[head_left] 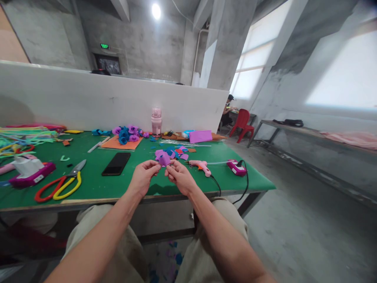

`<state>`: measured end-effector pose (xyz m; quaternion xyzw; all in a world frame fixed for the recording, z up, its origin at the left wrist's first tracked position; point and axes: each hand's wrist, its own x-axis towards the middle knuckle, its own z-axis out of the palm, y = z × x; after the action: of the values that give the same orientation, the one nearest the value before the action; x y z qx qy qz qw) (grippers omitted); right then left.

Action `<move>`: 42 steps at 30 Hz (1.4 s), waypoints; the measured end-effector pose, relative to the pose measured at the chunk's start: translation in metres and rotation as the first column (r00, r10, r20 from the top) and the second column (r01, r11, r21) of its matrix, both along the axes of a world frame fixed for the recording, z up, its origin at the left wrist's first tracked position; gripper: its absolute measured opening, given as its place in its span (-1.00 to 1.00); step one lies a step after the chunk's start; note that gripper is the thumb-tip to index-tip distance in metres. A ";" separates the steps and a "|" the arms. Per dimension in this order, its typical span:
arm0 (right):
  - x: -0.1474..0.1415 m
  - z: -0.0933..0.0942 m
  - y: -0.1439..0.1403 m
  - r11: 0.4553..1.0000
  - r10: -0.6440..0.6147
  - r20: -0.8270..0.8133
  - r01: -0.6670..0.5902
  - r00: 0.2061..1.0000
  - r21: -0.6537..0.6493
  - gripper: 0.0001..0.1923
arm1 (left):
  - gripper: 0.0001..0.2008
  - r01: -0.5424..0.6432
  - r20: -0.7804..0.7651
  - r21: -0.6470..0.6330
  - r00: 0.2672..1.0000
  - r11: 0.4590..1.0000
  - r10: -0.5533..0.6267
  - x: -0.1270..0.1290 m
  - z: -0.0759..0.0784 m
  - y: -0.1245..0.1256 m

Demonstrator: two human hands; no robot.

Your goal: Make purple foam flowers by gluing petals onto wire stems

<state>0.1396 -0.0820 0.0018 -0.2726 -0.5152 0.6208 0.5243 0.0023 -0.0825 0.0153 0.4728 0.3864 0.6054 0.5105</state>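
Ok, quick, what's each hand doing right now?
Left hand: fingers pinched on the purple paper flower.
Right hand: fingers pinched on the same flower from the other side.

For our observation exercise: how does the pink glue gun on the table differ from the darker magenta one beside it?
The pink glue gun is pale, with an orange trigger, and lies nearer the right hand. The magenta glue gun is darker and lies nearer the edge of the green table. Both lie on their sides with black cords trailing off the front edge.
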 end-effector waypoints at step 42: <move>-0.015 -0.001 -0.004 0.976 -0.217 -0.109 0.219 0.970 0.015 -0.78 | -0.82 -0.066 -0.116 0.208 0.989 0.976 0.091 0.003 0.003 -0.006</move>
<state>0.1243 -0.0863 0.0008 -0.2868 -0.4616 0.5662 0.6198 0.0053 -0.0890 0.0182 0.5437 0.3720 0.6308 0.4100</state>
